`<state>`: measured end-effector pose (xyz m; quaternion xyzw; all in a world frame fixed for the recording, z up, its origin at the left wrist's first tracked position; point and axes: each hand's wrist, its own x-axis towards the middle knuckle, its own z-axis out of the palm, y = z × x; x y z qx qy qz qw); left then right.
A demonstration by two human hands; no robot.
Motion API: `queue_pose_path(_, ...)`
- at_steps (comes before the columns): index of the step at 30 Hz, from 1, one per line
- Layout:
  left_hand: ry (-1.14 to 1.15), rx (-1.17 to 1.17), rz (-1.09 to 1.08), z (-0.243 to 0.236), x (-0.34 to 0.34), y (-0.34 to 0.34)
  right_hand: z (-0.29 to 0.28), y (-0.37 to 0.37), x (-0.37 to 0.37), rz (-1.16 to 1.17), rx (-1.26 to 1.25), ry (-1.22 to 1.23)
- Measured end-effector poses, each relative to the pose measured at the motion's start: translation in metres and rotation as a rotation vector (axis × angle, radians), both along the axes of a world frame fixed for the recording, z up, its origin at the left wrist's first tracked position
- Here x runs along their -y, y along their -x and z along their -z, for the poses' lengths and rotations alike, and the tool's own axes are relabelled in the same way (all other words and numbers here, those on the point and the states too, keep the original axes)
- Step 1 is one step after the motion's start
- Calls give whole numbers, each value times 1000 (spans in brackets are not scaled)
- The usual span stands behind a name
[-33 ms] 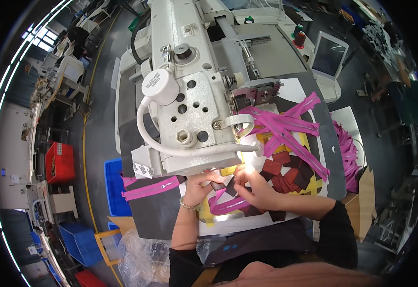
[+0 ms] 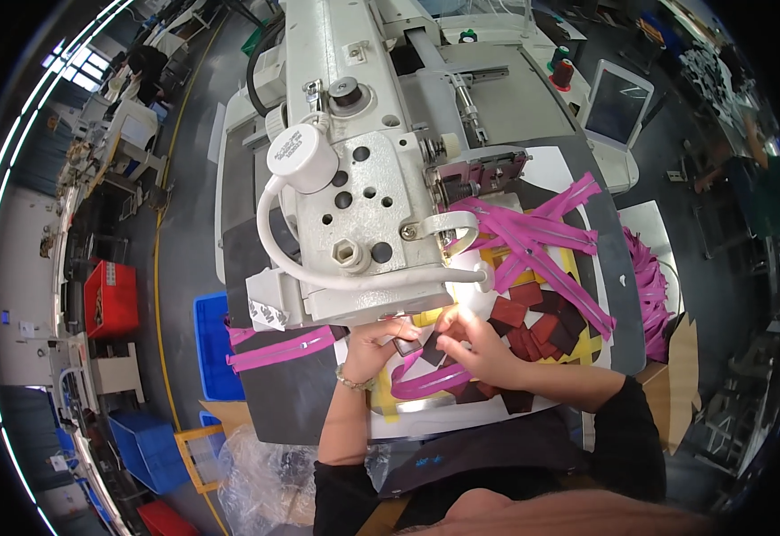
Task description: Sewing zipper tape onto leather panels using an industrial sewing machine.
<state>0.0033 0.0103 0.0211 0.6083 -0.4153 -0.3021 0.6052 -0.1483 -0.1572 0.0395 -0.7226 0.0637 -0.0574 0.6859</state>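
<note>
Below the head of a white industrial sewing machine (image 2: 363, 214), my left hand (image 2: 367, 351) pinches a small dark square patch (image 2: 406, 347) between thumb and fingers. Close on its right, my right hand (image 2: 483, 353) has its fingers curled together under the lamp light; what they hold, if anything, I cannot make out. A magenta zipper strip (image 2: 430, 383) curves beneath the two hands. Right of my right hand lies a loose pile of dark red and brown square patches (image 2: 537, 332). More magenta zippers (image 2: 533, 246) cross over one another behind the pile.
Another magenta zipper (image 2: 283, 348) lies left of my left hand. A blue bin (image 2: 216, 348) stands beside the table, with a red crate (image 2: 111, 299) farther left. At the right are a cardboard box (image 2: 675, 384), a heap of magenta zippers (image 2: 647, 272) and a screen (image 2: 617, 103).
The fingers of my right hand have shifted slightly, and the patch in my left hand catches more light. The zippers and the patch pile lie as before.
</note>
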Motion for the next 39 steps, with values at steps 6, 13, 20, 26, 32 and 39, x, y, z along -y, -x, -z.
queue_pose_path(6, 29, -14, -36, 1, 4, 4, 14, -16, -10, -99, -434, -907)
queue_pose_path(13, 88, -22, 94, -12, -4, -6, 7, -15, -5, -238, -352, -678)
queue_pose_path(20, 63, 81, 295, -26, -14, -15, 11, -10, -2, -193, -168, -319)
queue_pose_path(26, 129, 329, 196, -30, -11, -10, 9, -5, -17, -273, -186, -422)
queue_pose_path(32, 116, 310, 89, -33, -18, -3, -5, -9, -34, -309, -221, -732)
queue_pose_path(39, 143, 295, 120, -42, -19, -6, -19, -10, -37, -340, -350, -783)
